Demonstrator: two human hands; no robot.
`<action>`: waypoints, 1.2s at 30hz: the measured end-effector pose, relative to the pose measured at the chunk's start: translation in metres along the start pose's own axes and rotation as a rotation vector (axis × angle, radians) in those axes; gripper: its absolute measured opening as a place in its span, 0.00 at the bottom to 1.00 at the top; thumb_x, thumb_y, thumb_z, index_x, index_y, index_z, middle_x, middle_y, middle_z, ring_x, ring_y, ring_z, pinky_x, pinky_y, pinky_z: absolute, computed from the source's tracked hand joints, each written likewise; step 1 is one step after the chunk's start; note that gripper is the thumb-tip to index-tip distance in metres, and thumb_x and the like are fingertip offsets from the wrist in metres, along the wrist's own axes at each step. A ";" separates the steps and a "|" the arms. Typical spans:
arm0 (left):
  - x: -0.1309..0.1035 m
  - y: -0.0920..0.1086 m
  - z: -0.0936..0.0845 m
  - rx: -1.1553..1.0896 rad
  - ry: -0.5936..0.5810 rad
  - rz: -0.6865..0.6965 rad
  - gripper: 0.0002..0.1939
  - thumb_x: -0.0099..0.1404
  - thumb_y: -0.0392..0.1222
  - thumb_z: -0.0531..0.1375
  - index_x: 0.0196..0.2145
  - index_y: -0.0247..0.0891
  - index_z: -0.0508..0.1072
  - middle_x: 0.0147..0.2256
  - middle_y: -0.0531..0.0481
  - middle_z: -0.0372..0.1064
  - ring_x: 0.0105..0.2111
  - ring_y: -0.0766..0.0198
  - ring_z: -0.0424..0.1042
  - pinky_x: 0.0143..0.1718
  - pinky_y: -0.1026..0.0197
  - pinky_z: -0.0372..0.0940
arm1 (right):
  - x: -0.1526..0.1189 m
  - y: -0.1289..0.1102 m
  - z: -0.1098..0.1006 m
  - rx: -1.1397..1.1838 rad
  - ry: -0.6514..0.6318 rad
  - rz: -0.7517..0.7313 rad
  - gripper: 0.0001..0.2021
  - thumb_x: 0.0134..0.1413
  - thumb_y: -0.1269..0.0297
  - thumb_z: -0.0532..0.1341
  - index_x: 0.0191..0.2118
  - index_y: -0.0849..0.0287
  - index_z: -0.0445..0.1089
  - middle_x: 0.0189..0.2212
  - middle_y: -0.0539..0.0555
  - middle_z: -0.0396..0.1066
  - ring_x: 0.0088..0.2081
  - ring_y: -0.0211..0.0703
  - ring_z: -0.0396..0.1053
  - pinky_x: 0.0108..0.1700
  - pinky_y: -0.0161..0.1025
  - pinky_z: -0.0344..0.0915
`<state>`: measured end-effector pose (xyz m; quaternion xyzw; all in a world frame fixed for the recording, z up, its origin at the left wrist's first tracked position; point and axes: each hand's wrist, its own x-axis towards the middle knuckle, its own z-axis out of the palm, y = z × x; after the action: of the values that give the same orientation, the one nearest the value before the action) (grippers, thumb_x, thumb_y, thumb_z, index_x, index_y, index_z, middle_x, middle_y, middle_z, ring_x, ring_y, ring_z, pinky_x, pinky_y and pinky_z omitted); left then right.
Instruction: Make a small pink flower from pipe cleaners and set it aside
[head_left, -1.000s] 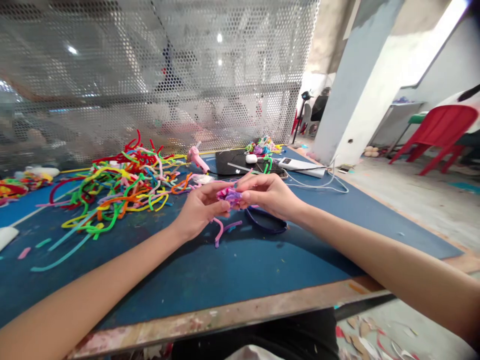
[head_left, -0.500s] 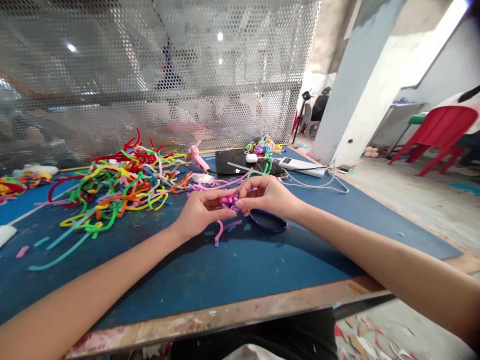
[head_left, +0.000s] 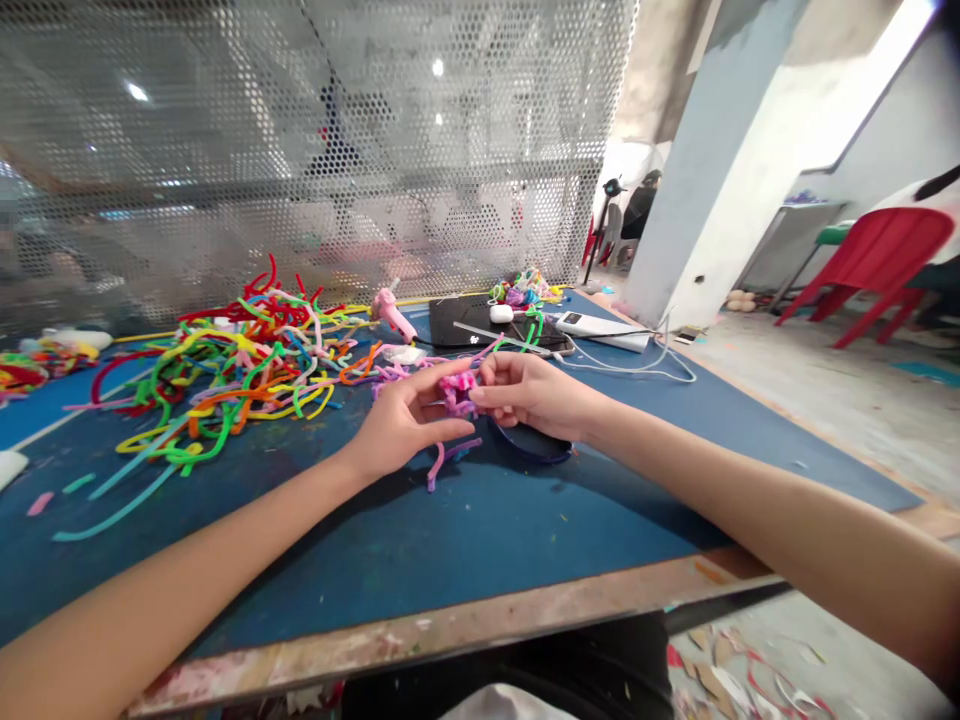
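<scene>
Between my two hands, above the blue table mat [head_left: 465, 540], is a small pink-and-purple piece of bent pipe cleaner [head_left: 457, 392]. My left hand [head_left: 397, 420] curls around its left side, thumb below and fingers above. From the right, my right hand [head_left: 525, 388] pinches its edge between thumb and index finger. Loose pink and purple pipe cleaner ends [head_left: 442, 462] show just under my left thumb; whether they join the piece I cannot tell. A dark blue headband-like loop [head_left: 534, 456] lies on the mat below my right hand, partly hidden by it.
A large tangle of colourful pipe cleaners [head_left: 240, 370] covers the mat's left side. Behind my hands are a pink glue gun [head_left: 394, 315], a black flat board [head_left: 450, 328], a white earbud case [head_left: 501, 314] and a white power bank [head_left: 600, 331] with cable. Perforated metal [head_left: 300, 150] stands behind.
My left fingers have loosened and spread a little, so more of the pink piece shows. My right hand keeps its pinch, with its fingers slightly shifted.
</scene>
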<state>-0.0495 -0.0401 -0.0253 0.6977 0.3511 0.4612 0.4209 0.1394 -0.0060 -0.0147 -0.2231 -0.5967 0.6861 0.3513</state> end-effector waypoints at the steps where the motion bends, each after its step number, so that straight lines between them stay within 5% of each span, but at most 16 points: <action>1: 0.000 -0.001 0.002 -0.034 0.006 0.015 0.36 0.47 0.38 0.71 0.54 0.42 0.68 0.55 0.45 0.66 0.50 0.51 0.70 0.47 0.54 0.69 | 0.000 -0.001 0.000 0.036 0.007 -0.001 0.18 0.41 0.67 0.71 0.26 0.60 0.58 0.16 0.40 0.62 0.16 0.25 0.59 0.19 0.23 0.56; 8: 0.002 -0.009 0.010 -0.085 0.238 0.029 0.24 0.51 0.37 0.68 0.46 0.38 0.68 0.46 0.45 0.71 0.48 0.58 0.70 0.51 0.57 0.65 | 0.002 -0.001 0.001 0.150 0.084 0.032 0.16 0.38 0.71 0.69 0.27 0.59 0.58 0.16 0.42 0.63 0.17 0.26 0.60 0.19 0.24 0.55; 21: -0.001 -0.003 0.010 -0.023 0.223 0.015 0.24 0.50 0.41 0.69 0.46 0.36 0.73 0.45 0.43 0.74 0.41 0.56 0.74 0.43 0.57 0.70 | 0.001 0.002 0.011 0.035 0.174 -0.093 0.17 0.34 0.77 0.62 0.26 0.56 0.51 0.12 0.37 0.60 0.13 0.28 0.59 0.13 0.22 0.48; 27: 0.004 -0.005 0.004 -0.040 0.257 0.050 0.23 0.52 0.44 0.68 0.46 0.38 0.74 0.45 0.45 0.75 0.43 0.55 0.74 0.44 0.56 0.70 | 0.002 0.007 0.006 -0.017 0.087 -0.018 0.14 0.46 0.66 0.66 0.33 0.58 0.58 0.22 0.45 0.70 0.25 0.33 0.73 0.28 0.29 0.70; 30: 0.005 -0.006 0.000 0.046 0.267 0.068 0.18 0.55 0.47 0.66 0.43 0.37 0.76 0.43 0.45 0.76 0.40 0.56 0.75 0.41 0.57 0.70 | 0.003 0.009 0.002 -0.060 0.071 0.001 0.15 0.51 0.60 0.65 0.39 0.57 0.60 0.28 0.47 0.72 0.28 0.34 0.74 0.30 0.31 0.72; 36: 0.005 -0.007 -0.003 0.140 0.245 0.109 0.12 0.57 0.46 0.65 0.37 0.37 0.77 0.41 0.45 0.74 0.42 0.56 0.73 0.42 0.58 0.68 | 0.004 0.010 0.001 -0.028 0.093 -0.056 0.16 0.48 0.65 0.66 0.43 0.56 0.62 0.25 0.46 0.73 0.26 0.35 0.74 0.31 0.33 0.73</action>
<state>-0.0518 -0.0321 -0.0289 0.6821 0.3925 0.5394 0.2995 0.1340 -0.0037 -0.0236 -0.2427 -0.5953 0.6567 0.3943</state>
